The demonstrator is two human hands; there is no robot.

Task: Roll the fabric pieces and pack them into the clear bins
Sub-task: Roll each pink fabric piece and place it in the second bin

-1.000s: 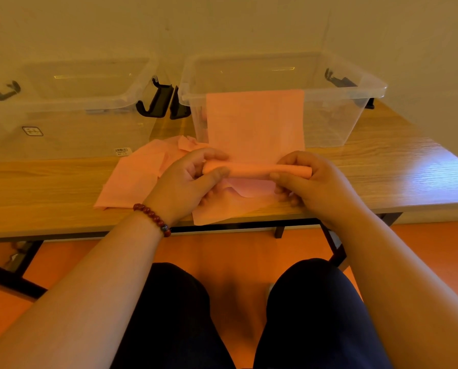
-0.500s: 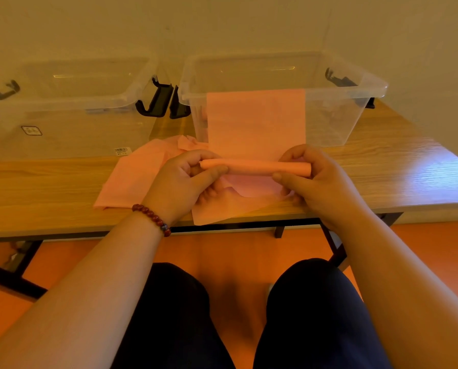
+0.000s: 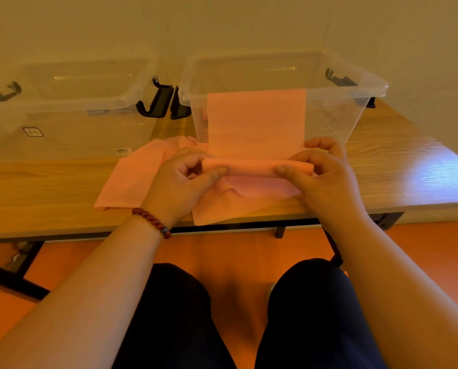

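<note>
The roll (image 3: pixel 251 166) has crept slightly farther up the pink fabric piece (image 3: pixel 257 121). My left hand (image 3: pixel 180 182) and right hand (image 3: pixel 326 182) pinch its ends, thumbs near, fingers curled over. The unrolled part leans against the right clear bin (image 3: pixel 336 121). Loose pink pieces (image 3: pixel 126 182) lie beneath on the counter (image 3: pixel 36 187), with the left clear bin (image 3: pixel 76 123) far left.

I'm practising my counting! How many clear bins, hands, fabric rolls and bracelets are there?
Clear bins: 2
Hands: 2
Fabric roll: 1
Bracelet: 1
Total: 6
</note>
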